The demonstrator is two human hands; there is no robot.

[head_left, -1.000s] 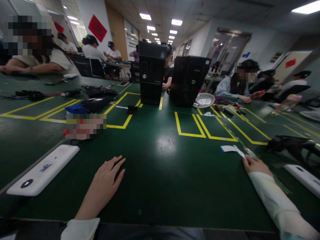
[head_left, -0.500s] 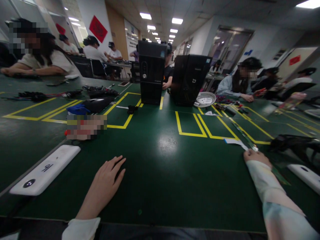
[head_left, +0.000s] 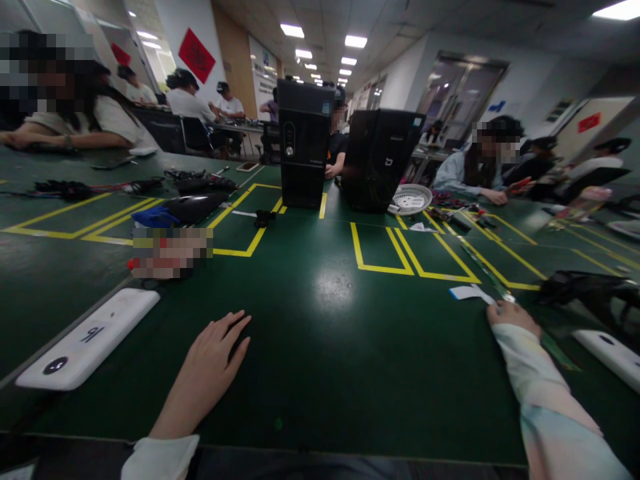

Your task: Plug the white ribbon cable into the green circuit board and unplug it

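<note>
Here, right hand [head_left: 515, 316] holds ribbon [head_left: 470, 292], tower lettering [head_left: 396, 139] illegible

Dim overall, ceiling panels [head_left: 356, 41] glowing, glare on green tabletop [head_left: 350, 380], edges stretched, distance perhaps slightly soft

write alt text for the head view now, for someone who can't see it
A person's right hand touches a blue-tipped white strip, beside a long green strip on a dark green table; the left hand lies open, palm down. Two black computer towers stand beyond, with other people around the room.
</note>
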